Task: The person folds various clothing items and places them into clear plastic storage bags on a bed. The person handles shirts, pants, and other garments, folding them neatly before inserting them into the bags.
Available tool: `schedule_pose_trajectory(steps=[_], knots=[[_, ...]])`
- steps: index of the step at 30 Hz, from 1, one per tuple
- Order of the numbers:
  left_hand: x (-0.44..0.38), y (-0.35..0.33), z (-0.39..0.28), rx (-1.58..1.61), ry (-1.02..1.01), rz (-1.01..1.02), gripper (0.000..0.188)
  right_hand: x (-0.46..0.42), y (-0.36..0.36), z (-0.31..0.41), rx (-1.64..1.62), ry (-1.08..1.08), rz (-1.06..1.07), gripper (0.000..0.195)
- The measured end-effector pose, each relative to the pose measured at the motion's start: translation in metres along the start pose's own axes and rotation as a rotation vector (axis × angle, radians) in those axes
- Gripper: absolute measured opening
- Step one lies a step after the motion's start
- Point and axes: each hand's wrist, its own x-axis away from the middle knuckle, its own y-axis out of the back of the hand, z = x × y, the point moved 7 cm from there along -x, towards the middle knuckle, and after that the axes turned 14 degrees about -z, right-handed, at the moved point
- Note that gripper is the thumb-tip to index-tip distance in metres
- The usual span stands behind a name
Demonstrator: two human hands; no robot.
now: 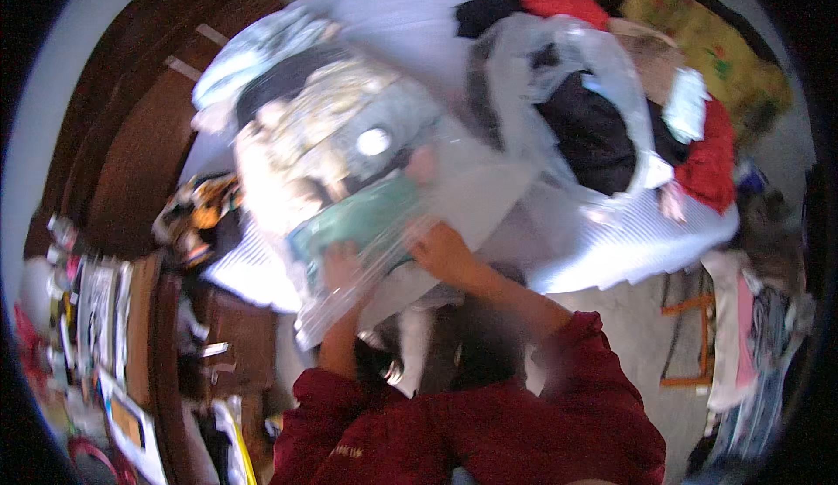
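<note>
A large clear plastic bag (pixel 386 239) lies on the bed or padded table before me, with folded clothes in and around it. At its near end is a green folded garment (pixel 360 213). My left hand (pixel 342 265) rests against this garment; plastic film crosses the forearm, and blur hides how the fingers are set. The fingers of my right hand (pixel 440 249) are curled on the gathered edge of the bag, right of the green garment. Beyond it lie a grey garment (pixel 393 115) and a cream patterned garment (pixel 347 85), shiny under the film.
Another clear plastic bag (pixel 501 85) stands open at the right around black clothing (pixel 589 131). Red clothes (pixel 710 157) lie beside it. A patterned cloth (pixel 196 213) is at the left edge of the white surface (pixel 406 17). Near left is a cluttered shelf (pixel 141 328); right, a clothes pile (pixel 753 347).
</note>
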Motion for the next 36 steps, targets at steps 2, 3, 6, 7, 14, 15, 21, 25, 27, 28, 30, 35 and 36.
schedule_pose_trajectory(steps=[2,3,6,7,14,15,21,25,27,28,30,35,36], knots=[[0.013,0.001,0.006,-0.176,0.020,-0.290,0.069,-0.004,0.086,0.019,-0.109,0.006,-0.214,0.017],[0.019,-0.004,-0.004,-0.033,-0.037,-0.332,0.067,-0.001,0.123,0.026,-0.164,0.009,-0.322,0.014],[0.053,0.001,-0.049,0.321,-0.181,-0.340,0.059,-0.012,0.235,-0.032,0.041,-0.119,-0.606,0.020],[0.068,0.005,-0.072,0.433,-0.235,-0.314,0.057,-0.015,0.261,-0.064,0.196,-0.130,-0.623,0.035],[0.135,-0.001,-0.146,0.611,-0.547,-0.057,0.041,0.010,0.278,-0.218,0.768,-0.497,0.093,0.100],[0.138,-0.005,-0.144,0.623,-0.548,-0.052,0.040,0.007,0.282,-0.216,0.754,-0.456,0.057,0.093],[0.148,-0.012,-0.145,0.723,-0.509,0.059,0.031,-0.016,0.320,-0.266,0.051,-0.567,-0.226,0.055],[0.154,-0.019,-0.155,0.826,-0.497,0.199,0.029,-0.013,0.359,-0.292,-0.220,-0.761,-0.604,0.045],[0.155,-0.023,-0.156,0.869,-0.484,0.247,0.029,-0.017,0.361,-0.300,-0.241,-0.709,-0.590,0.047],[0.155,-0.027,-0.155,0.881,-0.478,0.252,0.029,-0.024,0.355,-0.288,-0.249,-0.682,-0.485,0.050],[0.157,-0.031,-0.153,0.880,-0.461,0.290,0.029,-0.028,0.346,-0.252,0.099,-0.612,-0.091,0.067],[0.168,-0.041,-0.152,0.801,-0.429,0.405,0.028,-0.028,0.334,-0.259,-0.259,-0.717,-0.206,0.082],[0.172,-0.042,-0.156,0.813,-0.443,0.443,0.028,-0.021,0.356,-0.283,0.294,-0.645,-0.315,0.085]])
